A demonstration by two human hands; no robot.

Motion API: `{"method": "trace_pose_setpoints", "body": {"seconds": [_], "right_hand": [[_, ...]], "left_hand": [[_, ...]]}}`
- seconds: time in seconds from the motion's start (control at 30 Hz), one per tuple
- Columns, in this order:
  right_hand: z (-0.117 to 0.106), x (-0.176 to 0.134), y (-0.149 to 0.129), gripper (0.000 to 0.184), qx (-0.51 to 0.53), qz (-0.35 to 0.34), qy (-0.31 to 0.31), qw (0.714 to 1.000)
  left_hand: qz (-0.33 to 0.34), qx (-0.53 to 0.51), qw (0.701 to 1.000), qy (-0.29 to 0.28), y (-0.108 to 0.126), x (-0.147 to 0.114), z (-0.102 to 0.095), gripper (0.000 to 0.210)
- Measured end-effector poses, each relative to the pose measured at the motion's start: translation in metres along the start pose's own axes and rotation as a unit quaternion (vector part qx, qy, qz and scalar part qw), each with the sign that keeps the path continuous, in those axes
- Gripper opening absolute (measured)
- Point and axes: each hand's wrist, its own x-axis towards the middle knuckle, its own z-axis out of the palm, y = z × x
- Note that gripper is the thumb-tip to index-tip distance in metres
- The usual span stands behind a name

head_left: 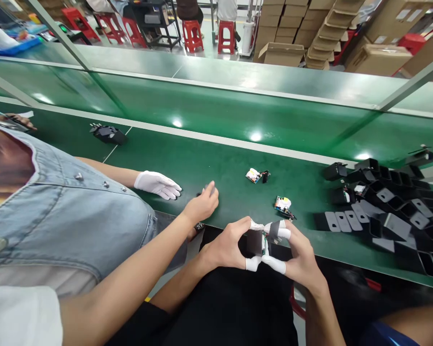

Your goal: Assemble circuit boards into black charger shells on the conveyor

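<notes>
You have a small black plastic case (254, 242) in front of you, just over the near edge of the green table (216, 166). Your left hand (228, 246) is holding it, with the thumb on one side and a finger on the other. Your right hand (301, 250) is curled around the other end, and it seems to pinch the circuit board (264, 242) that pokes out there. A dark grey piece (274, 229) sits at your right fingers; you can't tell from here if it is joined on.

The case looks light and hard, so a soft squeeze on its flat sides should do. It may be a bit slick, but your white finger covers (253, 263) should help you grip. The board is likely the part that breaks easily. Hold it by its edges, and don't press on the little parts or pull the wires.

Two more boards, one farther back (253, 175) and one nearer (283, 204), lie on the table. Lots of black cases (393, 175) are piled to your right. A co-worker's bare hand (203, 204) is near your left hand.
</notes>
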Motion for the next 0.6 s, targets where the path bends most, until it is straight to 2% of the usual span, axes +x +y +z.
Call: {"method": "trace_pose_setpoints", "body": {"seconds": [0.07,0.17,0.33,0.47,0.53,0.6], "right_hand": [[-0.002,0.001,0.001,0.045,0.016,0.011,-0.007,1.000],[-0.003,0.000,0.001,0.040,0.033,0.021,-0.009,0.999],[0.004,-0.005,-0.004,0.043,0.017,0.077,-0.036,0.996],[0.005,-0.007,-0.005,0.033,0.018,0.084,-0.027,0.996],[0.003,-0.007,-0.005,0.042,0.044,0.073,-0.015,0.996],[0.002,-0.006,-0.004,0.060,0.069,0.066,-0.009,0.995]], "left_hand": [[0.030,0.022,0.999,-0.016,0.012,-0.002,0.006,0.042],[0.045,0.037,0.998,-0.028,0.021,0.000,-0.003,0.048],[0.037,0.058,0.997,-0.019,0.016,0.003,-0.013,0.057],[0.042,0.086,0.995,-0.026,0.014,0.003,-0.015,0.055],[0.066,0.100,0.992,-0.030,0.015,0.005,-0.016,0.056],[0.092,0.105,0.990,-0.024,0.017,0.006,-0.016,0.060]]}}
